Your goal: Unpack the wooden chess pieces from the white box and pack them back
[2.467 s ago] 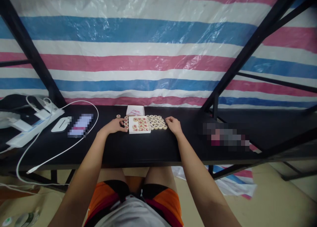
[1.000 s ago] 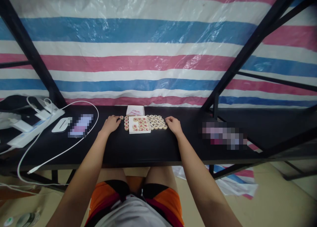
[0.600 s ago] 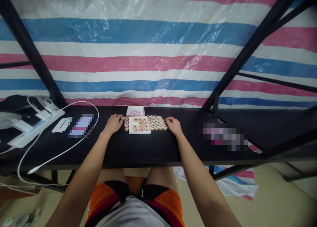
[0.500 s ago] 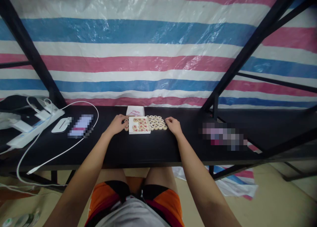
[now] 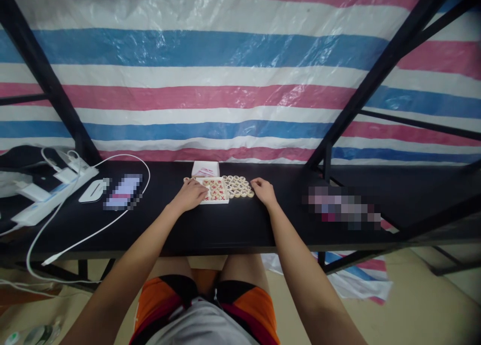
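Note:
A shallow white box lies on the black table and holds several round wooden chess discs with red marks. My left hand lies over the box's left edge, its fingers curled down onto the discs there; whether it grips one is hidden. More discs, marked in black, lie in a loose cluster just right of the box. My right hand rests on the table beside that cluster, fingers loosely bent, nothing visible in them. The box lid lies behind the box.
At the left are a white power strip with plugs and a looping white cable, a white mouse and a blurred flat object. Another blurred object lies at the right. Black frame bars and a striped tarp stand behind.
My left hand went left to a loose disc on the table, then came back right and now lies over the box's left edge. My right hand has not moved.

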Demonstrator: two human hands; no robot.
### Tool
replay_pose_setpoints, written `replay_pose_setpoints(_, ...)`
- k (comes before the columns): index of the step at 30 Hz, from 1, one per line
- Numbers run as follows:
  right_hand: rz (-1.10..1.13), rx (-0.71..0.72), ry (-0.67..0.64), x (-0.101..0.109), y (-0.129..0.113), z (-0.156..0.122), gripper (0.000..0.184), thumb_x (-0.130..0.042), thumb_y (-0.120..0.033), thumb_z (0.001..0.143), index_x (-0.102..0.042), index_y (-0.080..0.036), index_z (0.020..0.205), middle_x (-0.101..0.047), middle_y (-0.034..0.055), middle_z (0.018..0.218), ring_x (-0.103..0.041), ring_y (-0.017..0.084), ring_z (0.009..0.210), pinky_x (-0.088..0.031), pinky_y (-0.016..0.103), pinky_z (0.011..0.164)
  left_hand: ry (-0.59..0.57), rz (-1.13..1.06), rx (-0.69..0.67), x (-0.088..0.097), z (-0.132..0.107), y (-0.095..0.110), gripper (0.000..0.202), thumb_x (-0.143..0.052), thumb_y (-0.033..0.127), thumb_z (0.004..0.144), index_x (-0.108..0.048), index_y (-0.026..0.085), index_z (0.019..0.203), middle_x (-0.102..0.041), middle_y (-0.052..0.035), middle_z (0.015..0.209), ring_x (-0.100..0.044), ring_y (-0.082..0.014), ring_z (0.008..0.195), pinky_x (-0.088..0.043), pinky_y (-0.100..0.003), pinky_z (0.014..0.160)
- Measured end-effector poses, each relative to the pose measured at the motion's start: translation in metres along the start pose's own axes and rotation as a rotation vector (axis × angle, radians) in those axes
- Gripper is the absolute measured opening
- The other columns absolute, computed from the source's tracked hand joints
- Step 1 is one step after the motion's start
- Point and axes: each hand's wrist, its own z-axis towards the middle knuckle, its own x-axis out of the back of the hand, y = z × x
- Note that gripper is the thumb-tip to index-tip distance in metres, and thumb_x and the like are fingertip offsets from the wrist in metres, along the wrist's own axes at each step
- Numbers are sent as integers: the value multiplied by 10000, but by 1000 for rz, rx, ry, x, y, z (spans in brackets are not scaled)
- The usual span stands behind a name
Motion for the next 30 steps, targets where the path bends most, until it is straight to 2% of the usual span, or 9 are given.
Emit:
replay_pose_setpoints(4,-3,6,12,0,0,0,201,-506,-288,779,-689,-220,828,-712,31,848,-630,183,819,-452,282,810,5,30,-3,2,1,4,351,-414,358,931,-707,191,1030,-694,-103,991,-508,-271,1037,-258,-438,1000)
replay_pose_setpoints(10,-14,16,17,0,1,-1,217,-503,-303,784,-693,-214,835,-708,28,835,-628,180,817,-451,272,791,19,62,18,-5,4,-4,351,-460,397,912,-704,179,1040,-672,-101,936,-518,-266,997,-327,-404,946)
replay_pose_setpoints(14,-16,10,11,0,0,-1,215,-502,-300,787,-690,-213,841,-708,29,849,-627,177,817,-447,268,789,26,19,25,-7,4,-5,320,-473,397,907,-703,200,1010,-686,-79,966,-522,-263,1036,-325,-408,968)
replay_pose_setpoints(18,-21,4,4,1,-1,-1,211,-503,-291,785,-691,-214,840,-707,33,857,-629,182,826,-446,276,799,24,11,32,-6,2,-2,317,-462,382,917,-691,227,1073,-695,-65,1038,-514,-257,1083,-283,-435,1023)
replay_pose_setpoints(22,-15,6,6,1,-2,-2,211,-502,-294,785,-692,-217,832,-708,31,852,-629,183,830,-445,278,803,15,29,7,-7,3,-3,320,-448,352,931,-686,245,1115,-700,-60,1015,-525,-238,1077,-244,-446,1059)
replay_pose_setpoints(30,-17,20,13,0,0,-1,213,-499,-306,777,-688,-215,817,-702,29,820,-621,178,793,-442,271,775,31,50,-8,-11,5,-9,318,-482,360,909,-699,202,1081,-683,-79,1040,-514,-260,1058,-287,-434,1027)
